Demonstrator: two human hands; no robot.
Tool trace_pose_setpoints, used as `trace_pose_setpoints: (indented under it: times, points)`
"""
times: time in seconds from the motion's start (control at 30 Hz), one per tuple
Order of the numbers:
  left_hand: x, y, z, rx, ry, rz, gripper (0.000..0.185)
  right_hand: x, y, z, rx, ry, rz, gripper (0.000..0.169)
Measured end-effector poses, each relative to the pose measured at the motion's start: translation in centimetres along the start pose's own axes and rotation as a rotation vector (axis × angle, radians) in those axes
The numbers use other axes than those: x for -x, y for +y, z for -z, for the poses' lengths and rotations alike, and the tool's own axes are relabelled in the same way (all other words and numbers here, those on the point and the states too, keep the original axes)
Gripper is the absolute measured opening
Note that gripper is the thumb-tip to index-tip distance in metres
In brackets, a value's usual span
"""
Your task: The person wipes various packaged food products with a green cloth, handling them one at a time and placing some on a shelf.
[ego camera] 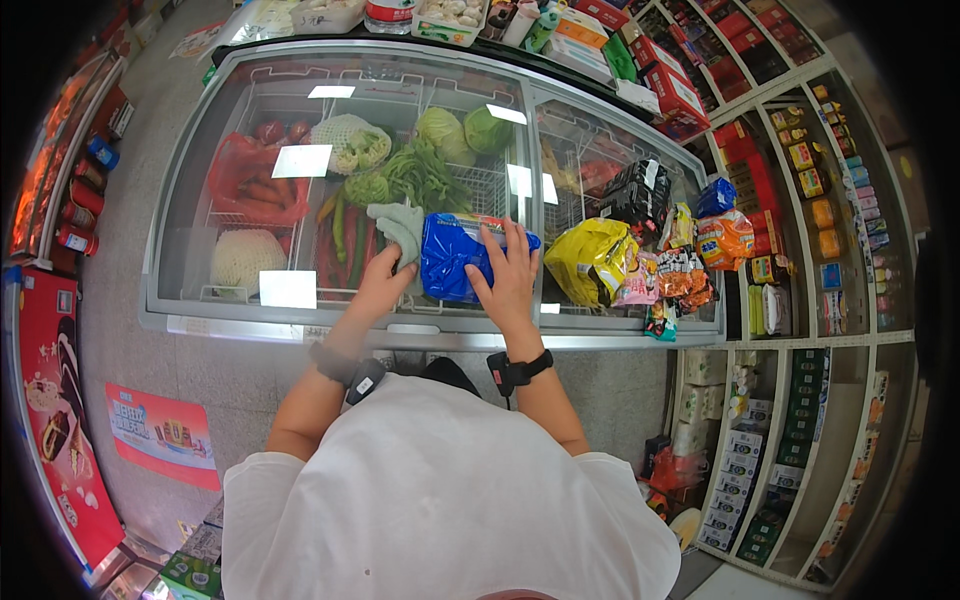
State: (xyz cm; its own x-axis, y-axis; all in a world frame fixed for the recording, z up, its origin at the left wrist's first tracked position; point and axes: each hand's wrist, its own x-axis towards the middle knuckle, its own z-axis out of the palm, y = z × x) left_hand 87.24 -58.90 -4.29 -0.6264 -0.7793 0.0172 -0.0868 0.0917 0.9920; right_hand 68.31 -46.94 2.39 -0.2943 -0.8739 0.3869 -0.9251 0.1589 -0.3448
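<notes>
My left hand (386, 281) grips a pale green cloth (397, 229), bunched against the left side of a blue plastic package (454, 262). The fingers of my right hand (510, 270) spread over the right part of that package. It rests on the sliding glass lid (360, 90) of a chest cooler. Beneath the glass lie cabbages (487, 129), leafy greens (424, 176), long peppers (349, 244) and carrots in a red bag (259, 184). To the right of my right hand sits a yellow snack bag (592, 259).
More snack bags, including an orange one (724, 238) and a black pack (637, 195), crowd the cooler's right end. Boxes (581, 45) and mushroom trays (448, 19) line its far edge. Stocked shelves (802, 187) stand at right; a red freezer (64, 420) is at left.
</notes>
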Motion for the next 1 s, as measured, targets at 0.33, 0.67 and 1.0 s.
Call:
trace_pose_setpoints:
  times: [0.33, 0.67, 1.0]
  points:
    - [-0.1, -2.0, -0.3, -0.133, -0.098, -0.012, 0.031, 0.1, 0.0, 0.0, 0.010, -0.020, 0.003, 0.055]
    - [0.1, -0.3, 1.1, -0.011, -0.171, 0.119, 0.035, 0.1, -0.1, 0.0, -0.012, -0.009, -0.005, 0.056]
    - [0.4, 5.6, 2.2, 0.470, -0.183, -0.031, 0.051, -0.8, -1.9, 2.2, -0.283, 0.019, 0.113, 0.053]
